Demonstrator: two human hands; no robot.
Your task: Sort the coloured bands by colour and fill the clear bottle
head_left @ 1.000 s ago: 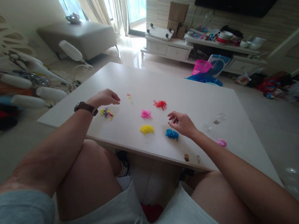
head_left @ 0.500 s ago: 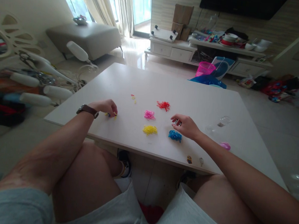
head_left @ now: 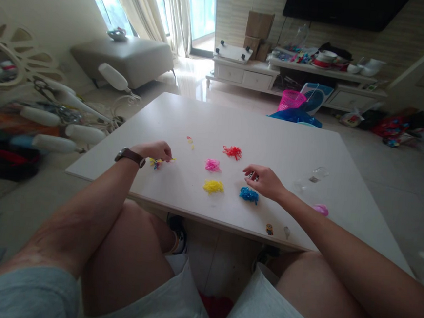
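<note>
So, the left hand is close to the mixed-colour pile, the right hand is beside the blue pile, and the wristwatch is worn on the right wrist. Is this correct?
Not entirely: the head view shows the wristwatch on the left wrist. The rest stands: the left hand is close to the mixed-colour pile, and the right hand is beside the blue pile.

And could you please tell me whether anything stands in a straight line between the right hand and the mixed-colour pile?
Yes: the pink pile lies on the table between the right hand and the mixed-colour pile. The left hand is also there, right at the mixed-colour pile.
</note>
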